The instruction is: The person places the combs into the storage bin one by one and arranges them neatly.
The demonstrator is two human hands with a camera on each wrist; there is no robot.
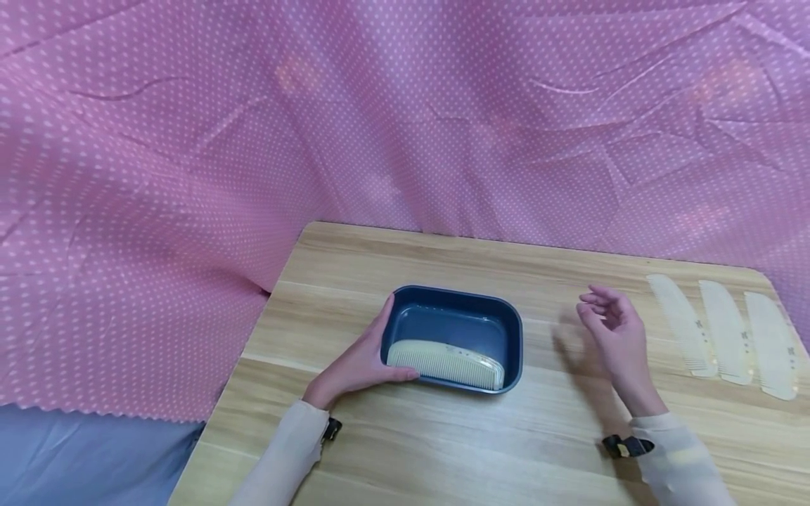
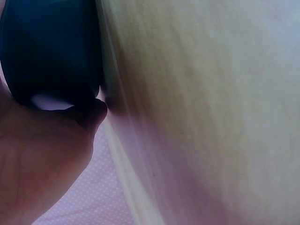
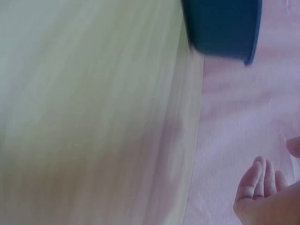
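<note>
A dark blue rectangular box (image 1: 443,325) stands on the wooden table, its inside facing up. Along its near side lies a pale cream comb (image 1: 443,360), teeth toward me, with what looks like another comb edge behind it. My left hand (image 1: 361,362) grips the box's left end, thumb at the near wall and a finger along the left rim. In the left wrist view the thumb (image 2: 96,115) presses close by the box's lower edge. To the right of the box, my right hand (image 1: 616,334) hovers over the table with loosely bent fingers, holding nothing.
Three more cream combs, a left one (image 1: 683,327), a middle one (image 1: 728,330) and a right one (image 1: 772,344), lie side by side at the table's right. A pink dotted cloth (image 1: 405,119) hangs behind the wooden table (image 1: 443,450).
</note>
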